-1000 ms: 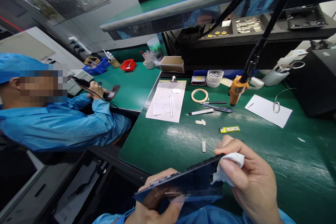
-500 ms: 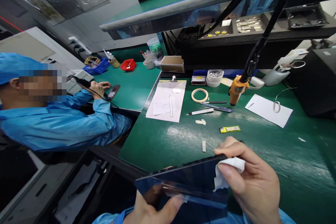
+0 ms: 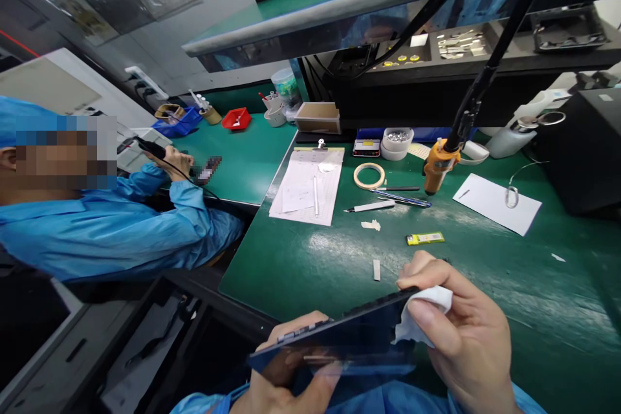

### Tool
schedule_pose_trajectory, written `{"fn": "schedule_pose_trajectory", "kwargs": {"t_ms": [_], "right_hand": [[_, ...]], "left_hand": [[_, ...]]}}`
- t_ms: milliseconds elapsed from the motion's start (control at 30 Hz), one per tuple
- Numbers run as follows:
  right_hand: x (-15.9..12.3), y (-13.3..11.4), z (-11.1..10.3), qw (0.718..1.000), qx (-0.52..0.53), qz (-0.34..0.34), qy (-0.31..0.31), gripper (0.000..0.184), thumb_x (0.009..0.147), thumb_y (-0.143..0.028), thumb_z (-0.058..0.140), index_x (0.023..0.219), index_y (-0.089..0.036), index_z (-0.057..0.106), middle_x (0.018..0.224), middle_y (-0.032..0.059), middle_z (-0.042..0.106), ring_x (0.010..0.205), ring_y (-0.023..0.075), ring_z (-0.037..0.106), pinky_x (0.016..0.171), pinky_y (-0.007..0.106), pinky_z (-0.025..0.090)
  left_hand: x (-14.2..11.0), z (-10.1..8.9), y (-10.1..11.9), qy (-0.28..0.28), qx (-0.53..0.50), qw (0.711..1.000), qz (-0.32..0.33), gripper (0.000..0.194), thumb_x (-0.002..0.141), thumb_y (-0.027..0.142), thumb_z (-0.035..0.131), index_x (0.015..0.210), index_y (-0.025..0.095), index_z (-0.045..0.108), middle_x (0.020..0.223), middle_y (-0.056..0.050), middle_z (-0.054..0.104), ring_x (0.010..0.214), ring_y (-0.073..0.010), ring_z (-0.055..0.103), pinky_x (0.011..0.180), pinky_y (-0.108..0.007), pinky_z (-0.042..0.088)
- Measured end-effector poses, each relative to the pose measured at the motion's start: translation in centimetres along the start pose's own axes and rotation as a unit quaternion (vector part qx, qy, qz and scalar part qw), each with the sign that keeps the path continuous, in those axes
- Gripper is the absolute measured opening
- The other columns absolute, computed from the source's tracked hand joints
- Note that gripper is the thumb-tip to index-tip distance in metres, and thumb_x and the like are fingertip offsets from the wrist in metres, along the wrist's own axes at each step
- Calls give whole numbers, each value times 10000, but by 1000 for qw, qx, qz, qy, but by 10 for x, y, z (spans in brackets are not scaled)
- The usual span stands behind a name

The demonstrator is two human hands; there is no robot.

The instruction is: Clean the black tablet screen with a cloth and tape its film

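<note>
Dark glossy panel (image 3: 371, 330) is held up nearer the wearer than the clipboard (image 3: 336, 174) and to its right. Left hand (image 3: 266, 394) grips one end, thumb over the face, fingers behind; right hand (image 3: 478, 336) is nearly closed, pinching white cloth (image 3: 412, 326) against the other end. Contact is confirmed at that end only — coverage done or outstanding cannot be told. Green bench (image 3: 272, 259) bears a tape roll (image 3: 358, 182) right of the clipboard; a co-worker (image 3: 145, 226) sits left of it.
</note>
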State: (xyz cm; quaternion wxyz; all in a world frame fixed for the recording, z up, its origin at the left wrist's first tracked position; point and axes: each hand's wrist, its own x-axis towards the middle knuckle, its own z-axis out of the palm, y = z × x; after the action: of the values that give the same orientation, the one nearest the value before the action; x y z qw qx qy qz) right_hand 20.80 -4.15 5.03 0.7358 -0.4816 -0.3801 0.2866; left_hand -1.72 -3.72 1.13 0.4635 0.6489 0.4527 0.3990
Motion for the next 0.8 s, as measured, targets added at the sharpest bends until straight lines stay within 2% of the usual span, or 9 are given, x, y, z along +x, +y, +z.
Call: {"fn": "schedule_pose_trajectory", "kwargs": {"t_ms": [67, 167, 367, 500, 600, 733, 800], "right_hand": [[1, 0, 1, 1000, 5, 5, 5, 152, 902, -329, 861, 774, -257, 824, 646, 4, 600, 609, 141, 571, 541, 199, 444], [1, 2, 1, 1000, 9, 12, 9, 171, 906, -360, 872, 774, -260, 827, 642, 1, 592, 601, 135, 554, 533, 194, 420], [1, 3, 0, 1000, 8, 20, 12, 158, 908, -337, 854, 771, -258, 842, 649, 12, 614, 603, 140, 566, 518, 197, 407], [0, 2, 1, 1000, 9, 18, 13, 101, 875, -278, 821, 778, -274, 848, 653, 0, 619, 604, 129, 565, 520, 188, 397], [-2, 4, 2, 1000, 11, 19, 14, 80, 840, -242, 812, 775, -277, 841, 649, -9, 608, 604, 126, 559, 530, 185, 408], [-2, 5, 1, 1000, 11, 21, 14, 86, 841, -247, 794, 775, -276, 841, 651, -9, 609, 605, 123, 563, 534, 178, 414], [-1, 6, 0, 1000, 8, 20, 16, 99, 853, -247, 777, 790, -277, 848, 663, -5, 621, 618, 125, 574, 539, 175, 420]], "left_hand": [[4, 4, 4, -14, 3, 1000, 19, 404, 1018, 658, 725, 1162, 293, 819, 822, -2, 866, 608, -207, 818, 632, -266, 716], [7, 5, 4, -24, 29, 999, 24, 446, 1017, 684, 707, 1086, 268, 851, 797, -14, 855, 609, -201, 806, 652, -252, 706], [4, 6, 1, 13, 2, 1000, 10, 380, 952, 656, 811, 1089, 307, 870, 781, 8, 863, 572, -186, 782, 629, -233, 695], [2, 8, 0, 13, -13, 1000, 10, 403, 982, 647, 780, 1160, 293, 853, 862, -24, 899, 630, -227, 833, 649, -284, 728], [2, 8, -1, 25, -32, 999, 6, 384, 991, 619, 786, 1223, 316, 828, 868, -13, 899, 638, -225, 842, 658, -289, 731], [6, 10, 3, -8, -10, 1000, 0, 421, 984, 680, 752, 985, 276, 869, 797, -35, 868, 603, -223, 808, 625, -290, 724], [6, 11, 4, -2, -11, 1000, -6, 425, 975, 687, 759, 986, 275, 864, 807, -35, 871, 606, -225, 809, 620, -291, 722]]}}
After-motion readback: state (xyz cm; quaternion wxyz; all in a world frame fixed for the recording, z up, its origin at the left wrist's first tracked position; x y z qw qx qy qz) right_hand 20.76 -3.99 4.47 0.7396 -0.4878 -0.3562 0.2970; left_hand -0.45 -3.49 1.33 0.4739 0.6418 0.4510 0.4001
